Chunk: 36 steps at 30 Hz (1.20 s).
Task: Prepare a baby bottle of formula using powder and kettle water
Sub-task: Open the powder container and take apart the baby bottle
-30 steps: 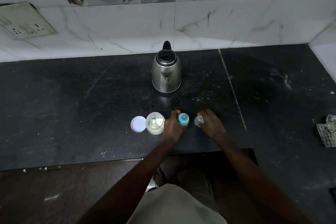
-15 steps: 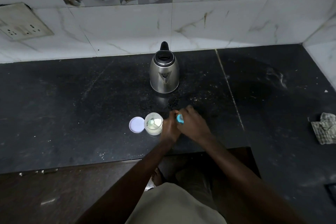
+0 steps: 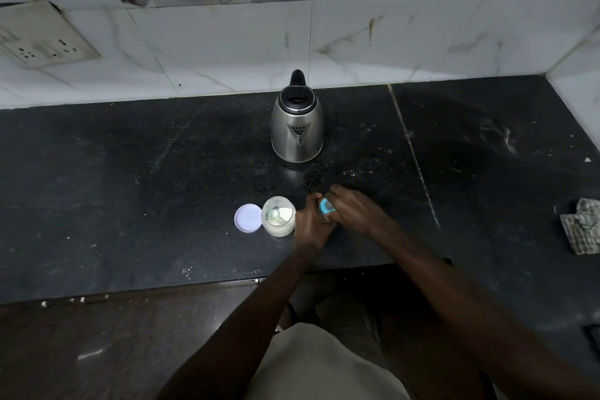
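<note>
A baby bottle with a blue collar (image 3: 325,206) stands on the black counter (image 3: 146,178), mostly hidden by my hands. My left hand (image 3: 310,222) grips the bottle's body. My right hand (image 3: 352,209) is curled over the blue collar from the right. To the left stands an open formula powder jar (image 3: 278,216) with a small scoop inside, and its white lid (image 3: 248,217) lies flat beside it. A steel kettle (image 3: 297,128) stands behind, near the wall.
A crumpled checked cloth (image 3: 582,226) lies at the counter's right side. A socket plate (image 3: 42,36) is on the tiled wall at left. The counter's front edge runs just below my hands.
My right hand, which held a clear cap to the right of the bottle, has moved left onto the bottle's blue top. My left hand has kept its grip on the bottle.
</note>
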### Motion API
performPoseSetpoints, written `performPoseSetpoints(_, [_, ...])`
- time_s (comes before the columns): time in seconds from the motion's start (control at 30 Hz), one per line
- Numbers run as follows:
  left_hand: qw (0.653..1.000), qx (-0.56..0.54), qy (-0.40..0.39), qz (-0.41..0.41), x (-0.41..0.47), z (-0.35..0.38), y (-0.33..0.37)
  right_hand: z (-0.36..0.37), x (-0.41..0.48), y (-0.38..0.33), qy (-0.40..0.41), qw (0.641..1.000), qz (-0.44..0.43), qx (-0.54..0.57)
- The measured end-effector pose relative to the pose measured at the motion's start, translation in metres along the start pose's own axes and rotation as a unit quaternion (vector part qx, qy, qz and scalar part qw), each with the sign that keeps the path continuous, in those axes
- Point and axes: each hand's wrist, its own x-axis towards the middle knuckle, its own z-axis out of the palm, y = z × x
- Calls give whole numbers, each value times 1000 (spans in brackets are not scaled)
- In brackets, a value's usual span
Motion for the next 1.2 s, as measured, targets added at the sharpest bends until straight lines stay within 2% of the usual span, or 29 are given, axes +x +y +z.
performPoseSetpoints(0.13, [1000, -4, 2, 3, -1, 1, 0, -6, 0, 2, -10, 1000, 2, -21])
performPoseSetpoints(0.3, [1000, -9, 11, 21, -2, 3, -1, 3, 1, -17, 32, 991, 128, 13])
performPoseSetpoints(0.4, [999, -3, 14, 29, -1, 4, -4, 15, 1, -23, 61, 987, 146, 6])
performPoseSetpoints(0.53, [999, -1, 18, 37, 0, 5, -6, 18, 5, -14, 58, 992, 104, -38])
performPoseSetpoints(0.83, [999, -32, 9, -3, 5, 5, -6, -5, 8, 11, -23, 997, -20, -69])
performPoseSetpoints(1.0, [1000, -14, 14, -5, 8, 3, -5, -14, 6, 12, -19, 997, -60, -40])
performPoseSetpoints(1.2, [1000, -3, 20, 0, 12, 6, -8, -39, -6, 19, -19, 984, -172, -39])
